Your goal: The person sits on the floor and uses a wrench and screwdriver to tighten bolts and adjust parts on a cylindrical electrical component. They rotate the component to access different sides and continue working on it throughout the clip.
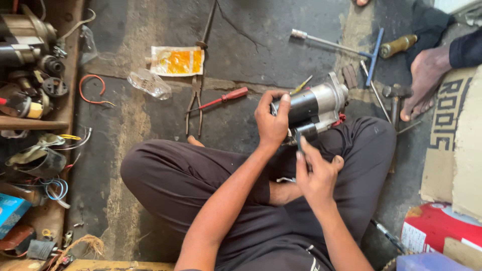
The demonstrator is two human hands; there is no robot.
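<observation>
Several worn motor parts heaped far left on a wooden ledge, w/ loose wires below. Next over, on cracked, stained concrete floor: red wire loop, crumpled clear plastic, yellow sachet, long rusty pliers, red-handled screwdriver. Centre, above crossed legs in dark trousers: left hand wrapped round black cylindrical end of starter motor, fingers curled tight. Motor tilted, held off the floor over right knee; black smooth body, cast grey metal nose toward the right, scuffed, bit of red at underside. Right hand just below, pinching a thin dark tool against motor's underside. Further right: blue T-handle wrench, hammer, another person's bare foot, cardboard.
</observation>
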